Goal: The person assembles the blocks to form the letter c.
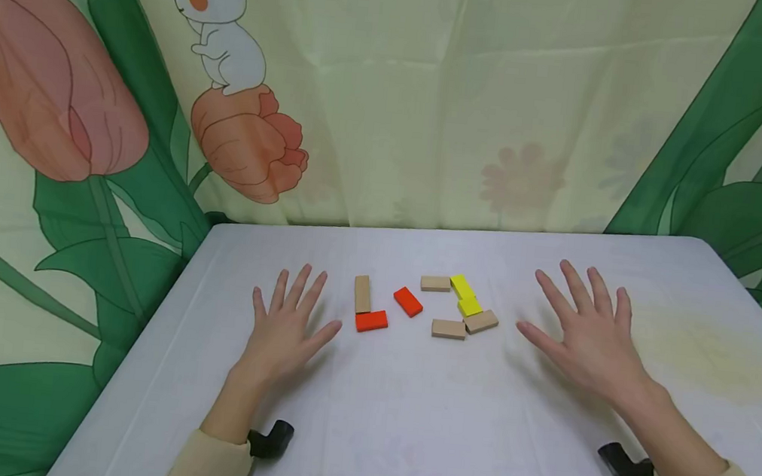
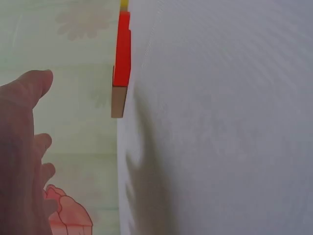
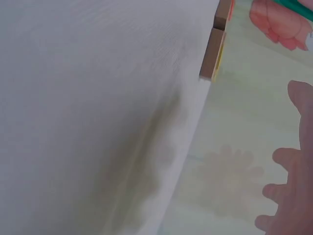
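Note:
My left hand [image 1: 282, 335] hovers over the table with fingers spread, holding nothing. To its right lie a plain wooden block [image 1: 362, 294] and a red block [image 1: 371, 321] that meet at a corner. Another red block [image 1: 408, 302] sits by itself at an angle. My right hand [image 1: 592, 343], fingers also spread, hangs over the table right of a bent row of blocks. That row has a wooden block [image 1: 435, 283], a yellow block [image 1: 461, 287], a second yellow block [image 1: 469, 307], a tilted wooden block [image 1: 481, 322] and a front wooden block [image 1: 448, 329].
A white cloth covers the table [image 1: 392, 420]. Behind it hangs a curtain [image 1: 398, 118] printed with tulips, leaves and a rabbit. Black curved pieces [image 1: 271, 440] stick out at both wrists beside the beige sleeves [image 1: 211, 465].

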Available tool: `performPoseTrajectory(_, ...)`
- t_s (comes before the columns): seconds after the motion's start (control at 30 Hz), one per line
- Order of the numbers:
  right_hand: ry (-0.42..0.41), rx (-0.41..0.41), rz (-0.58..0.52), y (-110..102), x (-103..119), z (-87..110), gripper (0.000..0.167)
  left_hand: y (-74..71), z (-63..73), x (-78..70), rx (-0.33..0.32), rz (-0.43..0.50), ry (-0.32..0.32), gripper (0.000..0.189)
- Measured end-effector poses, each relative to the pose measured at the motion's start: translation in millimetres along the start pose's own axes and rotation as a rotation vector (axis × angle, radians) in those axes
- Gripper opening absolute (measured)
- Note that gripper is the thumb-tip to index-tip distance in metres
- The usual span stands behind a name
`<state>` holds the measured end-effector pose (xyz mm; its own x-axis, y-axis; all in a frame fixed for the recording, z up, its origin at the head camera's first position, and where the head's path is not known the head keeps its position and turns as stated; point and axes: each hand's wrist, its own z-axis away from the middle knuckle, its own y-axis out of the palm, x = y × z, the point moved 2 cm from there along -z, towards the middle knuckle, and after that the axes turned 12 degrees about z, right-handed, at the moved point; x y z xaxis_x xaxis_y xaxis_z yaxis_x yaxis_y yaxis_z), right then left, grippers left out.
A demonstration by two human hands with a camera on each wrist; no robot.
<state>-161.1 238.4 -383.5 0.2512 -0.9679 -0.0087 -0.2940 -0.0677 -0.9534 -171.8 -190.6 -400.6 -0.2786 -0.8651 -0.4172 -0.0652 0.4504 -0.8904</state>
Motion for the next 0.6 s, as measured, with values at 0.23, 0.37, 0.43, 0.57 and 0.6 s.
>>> performPoseTrajectory(0.23, -0.028, -0.021, -0.055, 1, 14, -14.0, 0.08, 4.6, -11.4, -6.2, -0.008, 0.052, 0.009, 0.081)
performPoseTrajectory(0.37, -0.063, -0.038, -0.108, 3, 22, -23.2, 0.08, 9.4, -17.7, -7.4, -0.037, 0.094, 0.041, 0.078)
performPoseTrajectory(0.43, -0.078, -0.046, -0.142, 6, 27, -26.9, 0.079, 11.8, -21.2, -7.7, -0.049, 0.103, 0.05, 0.077)
performPoseTrajectory(0.57, -0.095, -0.061, -0.214, 8, 37, -31.5, 0.077, 15.4, -29.1, -9.0, -0.054, 0.145, 0.066, 0.077)
performPoseTrajectory(0.6, -0.101, -0.064, -0.229, 9, 40, -32.5, 0.077, 16.0, -30.9, -9.4, -0.054, 0.163, 0.073, 0.077)
